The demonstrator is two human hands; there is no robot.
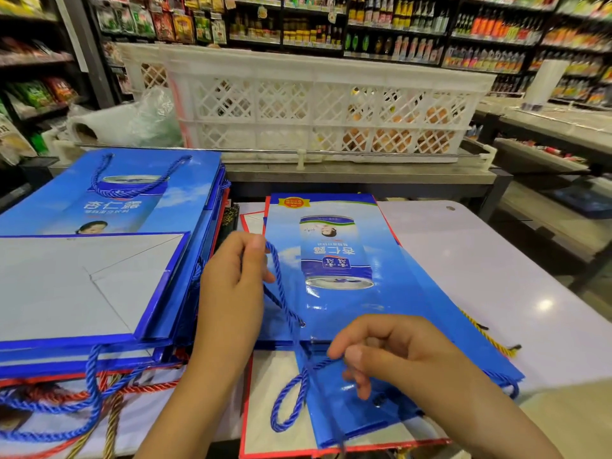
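A flat blue paper gift bag [337, 260] printed with a drink can lies on the white table [496, 276] in front of me. A blue cord handle [281, 299] runs from a hole near the bag's near edge. My left hand [231, 279] pinches the cord's far part at the bag's left edge. My right hand [397, 352] pinches another stretch of blue cord [291, 395] that loops over the bag's near end. More flat bags lie underneath it, with red edges showing.
A tall stack of flat blue gift bags [99, 260] with blue, red and gold cords fills the left. A white lattice crate [314, 104] of eggs stands behind on a metal counter. Store shelves of bottles line the back.
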